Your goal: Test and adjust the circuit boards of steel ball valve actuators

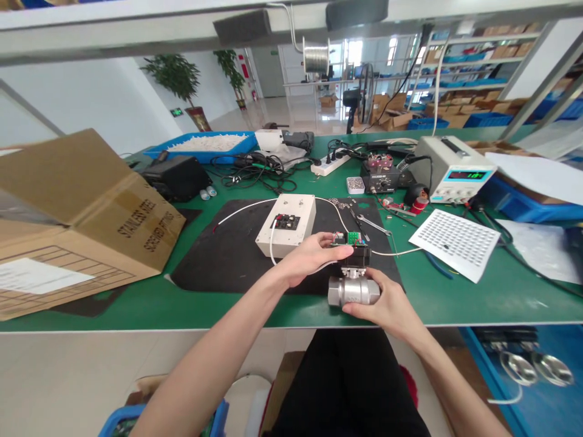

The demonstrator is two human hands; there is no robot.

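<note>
Near the front edge of the bench a steel ball valve carries a black actuator with a green circuit board exposed on top. My left hand grips the actuator from the left, thumb across its front, fingers partly hidden behind it. At the lower right, my right hand is wrapped round the right end of the valve body. A beige control box with a black terminal panel sits behind and left of my left hand. A white cable hangs from that panel.
A black mat covers part of the green bench. An open-end wrench lies behind the valve. At left leans a large cardboard box. A power supply, a perforated white sheet and tangled cables occupy the right and back.
</note>
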